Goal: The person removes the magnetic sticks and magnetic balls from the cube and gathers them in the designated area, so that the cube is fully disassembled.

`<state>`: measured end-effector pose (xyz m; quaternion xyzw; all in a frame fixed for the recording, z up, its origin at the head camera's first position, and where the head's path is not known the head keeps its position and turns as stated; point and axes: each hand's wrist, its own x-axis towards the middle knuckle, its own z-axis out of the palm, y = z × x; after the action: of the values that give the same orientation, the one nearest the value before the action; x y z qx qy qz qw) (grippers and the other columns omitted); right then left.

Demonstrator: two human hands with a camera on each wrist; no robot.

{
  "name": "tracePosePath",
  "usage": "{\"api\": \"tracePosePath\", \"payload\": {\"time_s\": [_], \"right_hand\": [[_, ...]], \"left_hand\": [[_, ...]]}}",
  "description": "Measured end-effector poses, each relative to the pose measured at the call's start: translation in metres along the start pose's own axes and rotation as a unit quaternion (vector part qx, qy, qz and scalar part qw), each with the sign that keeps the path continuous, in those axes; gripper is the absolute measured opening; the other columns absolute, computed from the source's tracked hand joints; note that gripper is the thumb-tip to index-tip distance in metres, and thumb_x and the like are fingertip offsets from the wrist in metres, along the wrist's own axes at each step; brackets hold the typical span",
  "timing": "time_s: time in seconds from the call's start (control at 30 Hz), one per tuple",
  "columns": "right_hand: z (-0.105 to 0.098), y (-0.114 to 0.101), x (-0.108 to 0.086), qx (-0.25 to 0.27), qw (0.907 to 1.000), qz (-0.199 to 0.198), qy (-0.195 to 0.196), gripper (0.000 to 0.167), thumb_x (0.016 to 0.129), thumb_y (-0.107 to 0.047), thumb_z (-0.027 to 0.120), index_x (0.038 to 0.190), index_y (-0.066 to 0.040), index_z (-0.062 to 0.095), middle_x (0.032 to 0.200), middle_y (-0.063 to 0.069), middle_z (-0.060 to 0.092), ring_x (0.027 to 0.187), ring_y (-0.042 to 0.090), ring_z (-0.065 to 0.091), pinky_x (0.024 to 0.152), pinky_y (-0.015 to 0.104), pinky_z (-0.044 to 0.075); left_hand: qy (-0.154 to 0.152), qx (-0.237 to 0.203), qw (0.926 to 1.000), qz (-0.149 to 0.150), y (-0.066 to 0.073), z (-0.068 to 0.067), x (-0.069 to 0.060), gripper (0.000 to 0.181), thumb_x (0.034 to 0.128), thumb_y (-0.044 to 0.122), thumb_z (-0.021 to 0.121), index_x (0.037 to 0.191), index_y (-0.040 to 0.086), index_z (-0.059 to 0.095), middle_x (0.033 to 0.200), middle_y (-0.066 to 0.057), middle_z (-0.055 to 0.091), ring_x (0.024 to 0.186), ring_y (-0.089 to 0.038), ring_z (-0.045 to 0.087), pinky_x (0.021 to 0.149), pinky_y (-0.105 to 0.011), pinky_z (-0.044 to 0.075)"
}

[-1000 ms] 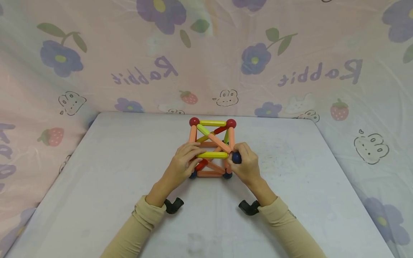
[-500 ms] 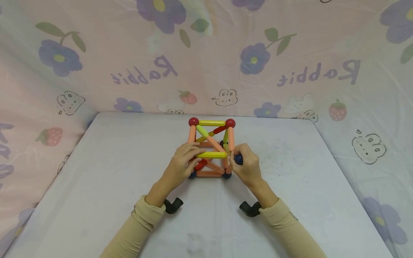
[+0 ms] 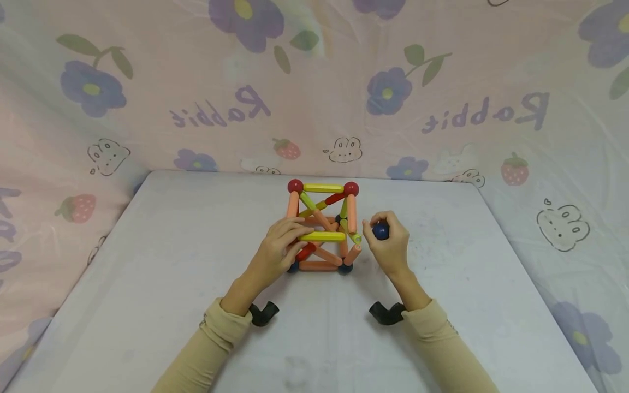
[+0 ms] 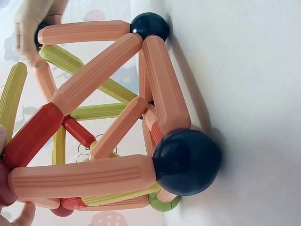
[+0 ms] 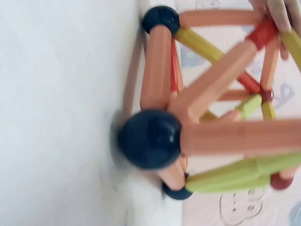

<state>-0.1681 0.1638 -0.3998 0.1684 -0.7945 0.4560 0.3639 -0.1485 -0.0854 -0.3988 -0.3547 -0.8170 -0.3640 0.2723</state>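
A cube-like frame of magnetic building sticks and balls [image 3: 318,266] stands on the table, braced with diagonal sticks. At its near upper left corner my left hand [image 3: 272,245] holds a red ball [image 4: 3,183], which the hand covers in the head view. A yellow stick [image 3: 322,236] juts rightward from that corner, its right end free. My right hand [image 3: 390,243] pinches a dark blue ball [image 3: 380,230], apart from the frame on its right. Near the upper right corner, the ends of an orange upright stick [image 3: 352,255] and a light green stick [image 3: 356,238] carry no ball.
Two red balls [image 3: 351,189] top the frame's far side, joined by a yellow stick [image 3: 323,188]. Dark blue balls [image 5: 150,139] sit at its base. The white table [image 3: 196,338] meets a patterned cloth backdrop [image 3: 314,109]. Black curved pieces [image 3: 387,314] lie by both wrists.
My right hand has drawn the dark blue ball off the frame's near upper right corner and moved right. The diagonal stick's lower end has dropped inward. My left hand stays in place.
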Motion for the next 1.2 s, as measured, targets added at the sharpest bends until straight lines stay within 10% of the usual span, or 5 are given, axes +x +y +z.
{"api": "tracePosePath", "payload": {"time_s": [0.23,0.47,0.8,1.03,1.2], "right_hand": [[-0.007,0.002,0.012,0.022,0.9920,0.115,-0.047,0.026,0.077,0.011,0.069,0.093,0.017,0.049,0.082,0.028,0.057,0.070,-0.001,0.048,0.062,0.006,0.040],[-0.003,0.042,0.016,0.050,0.9585,0.241,-0.144,0.043,0.075,0.013,0.054,0.111,0.007,0.031,0.104,0.017,0.048,0.083,0.009,0.045,0.067,0.009,0.037],[0.013,0.088,0.025,0.003,0.9374,0.282,-0.204,0.043,0.082,0.008,0.054,0.122,0.012,0.038,0.126,0.027,0.042,0.110,0.034,0.049,0.082,0.011,0.037],[0.022,0.104,0.035,-0.013,0.9373,0.292,-0.190,0.045,0.088,0.003,0.058,0.131,0.010,0.046,0.134,0.031,0.045,0.117,0.043,0.053,0.102,0.046,0.047],[0.028,0.111,0.038,-0.022,0.9282,0.326,-0.177,0.046,0.089,-0.002,0.060,0.132,0.008,0.046,0.134,0.030,0.049,0.123,0.043,0.053,0.106,0.048,0.045]], "left_hand": [[-0.001,-0.001,1.0000,-0.004,0.001,0.000,0.000,0.029,0.0810,0.001,0.072,0.110,0.001,0.068,0.113,-0.013,0.069,0.116,-0.030,0.059,0.104,-0.051,0.044],[0.000,-0.002,1.0000,0.000,0.000,0.000,0.000,0.030,0.0811,0.001,0.072,0.110,0.001,0.068,0.112,-0.013,0.069,0.116,-0.030,0.059,0.103,-0.050,0.045],[-0.001,-0.005,1.0000,-0.003,0.000,-0.001,0.000,0.030,0.0814,0.001,0.072,0.111,0.000,0.068,0.111,-0.015,0.069,0.116,-0.030,0.059,0.104,-0.050,0.044],[0.002,-0.004,1.0000,-0.002,0.000,0.000,0.000,0.030,0.0807,0.000,0.072,0.110,0.001,0.068,0.111,-0.013,0.069,0.116,-0.030,0.059,0.103,-0.049,0.045],[-0.009,-0.003,0.9999,-0.010,0.000,-0.001,-0.001,0.029,0.0831,0.002,0.071,0.112,0.001,0.068,0.114,-0.012,0.068,0.118,-0.028,0.058,0.106,-0.048,0.043]]}}
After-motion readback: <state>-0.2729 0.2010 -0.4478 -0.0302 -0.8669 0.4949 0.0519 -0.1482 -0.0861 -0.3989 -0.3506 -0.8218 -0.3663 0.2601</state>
